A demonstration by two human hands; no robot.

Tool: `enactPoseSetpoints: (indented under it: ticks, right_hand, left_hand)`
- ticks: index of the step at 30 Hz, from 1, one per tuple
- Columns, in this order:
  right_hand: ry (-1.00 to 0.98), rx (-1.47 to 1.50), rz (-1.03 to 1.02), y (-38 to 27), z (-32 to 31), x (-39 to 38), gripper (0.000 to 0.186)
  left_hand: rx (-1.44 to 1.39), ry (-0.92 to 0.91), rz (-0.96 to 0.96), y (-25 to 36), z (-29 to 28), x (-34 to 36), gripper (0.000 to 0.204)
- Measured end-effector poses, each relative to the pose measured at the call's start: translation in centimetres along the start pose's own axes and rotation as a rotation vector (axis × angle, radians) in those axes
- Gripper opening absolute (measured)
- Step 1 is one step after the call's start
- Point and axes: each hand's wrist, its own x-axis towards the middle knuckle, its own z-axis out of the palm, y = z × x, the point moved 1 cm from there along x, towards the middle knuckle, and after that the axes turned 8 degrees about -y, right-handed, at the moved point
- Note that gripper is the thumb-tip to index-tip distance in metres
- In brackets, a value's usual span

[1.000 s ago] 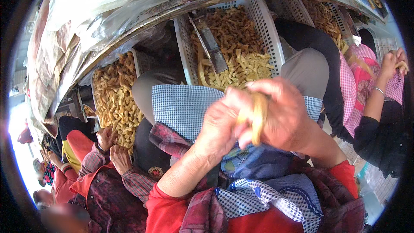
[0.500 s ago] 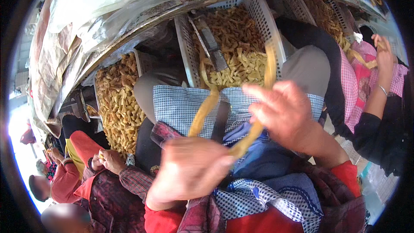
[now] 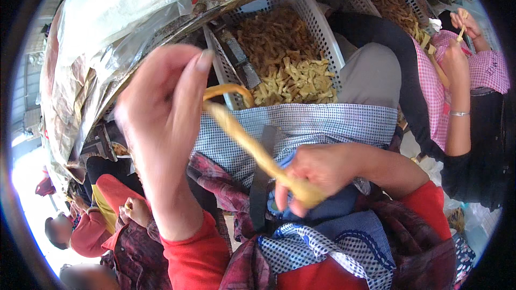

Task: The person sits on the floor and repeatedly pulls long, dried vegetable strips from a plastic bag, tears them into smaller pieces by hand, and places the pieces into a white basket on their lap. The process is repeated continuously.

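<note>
A long, pliant yellow strip [image 3: 250, 147], perhaps bean curd skin, stretches slantwise across my lap between my two hands. Raised in front of the baskets, my left hand [image 3: 161, 102] is closed, pinching the strip's upper part, which bends over and hangs down beside the thumb. My right hand [image 3: 322, 172] is lower, over the apron, its fingers curled around the strip's thicker lower end. Beyond my lap stands a white plastic basket [image 3: 318, 27] holding brown pieces at the back and pale yellow knotted strips [image 3: 295, 83] nearer me. Motion blurs my left hand.
A dark flat metal blade [image 3: 239, 56] lies along the basket's left side. Plastic sheeting [image 3: 123, 0] covers the table edge ahead. At right, a co-worker's hands [image 3: 459, 56] hold a strip; at left, another person's hand [image 3: 137, 212] is working. A checked apron [image 3: 344, 123] covers my lap.
My left hand has risen up and to the left, now hiding the left basket. My right hand has lowered slightly leftward. The strip, looped before, now runs straighter between them.
</note>
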Motion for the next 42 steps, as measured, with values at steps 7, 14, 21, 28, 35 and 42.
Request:
enactPoseSetpoints:
  ticks: [7,14,21,28,35,42]
  right_hand:
    - [0.496,-1.030,-0.361,-2.2,0.7,-0.2,0.069]
    - [0.919,-1.220,-0.087,0.4,0.2,1.2,0.048]
    - [0.960,-1.150,-0.276,1.3,0.4,2.4,0.018]
    - [0.884,0.551,-0.595,-1.9,-3.4,-1.9,0.019]
    - [0.870,0.197,-0.415,-2.2,-0.8,0.6,0.014]
    - [0.715,0.547,-0.388,-0.5,-0.8,-0.5,0.021]
  left_hand:
    - [-1.159,-0.739,-0.530,-2.4,6.7,-8.9,0.017]
    - [-0.926,-0.232,-0.508,-3.9,7.8,-10.2,0.044]
    - [-0.321,-0.248,-0.367,-3.8,5.3,-8.4,0.020]
    - [-0.340,-0.298,-0.346,-7.8,5.8,-13.5,0.034]
    - [-0.298,-0.311,-0.078,-3.7,6.7,-8.1,0.025]
    - [0.015,-0.339,0.177,-5.5,7.4,-10.1,0.016]
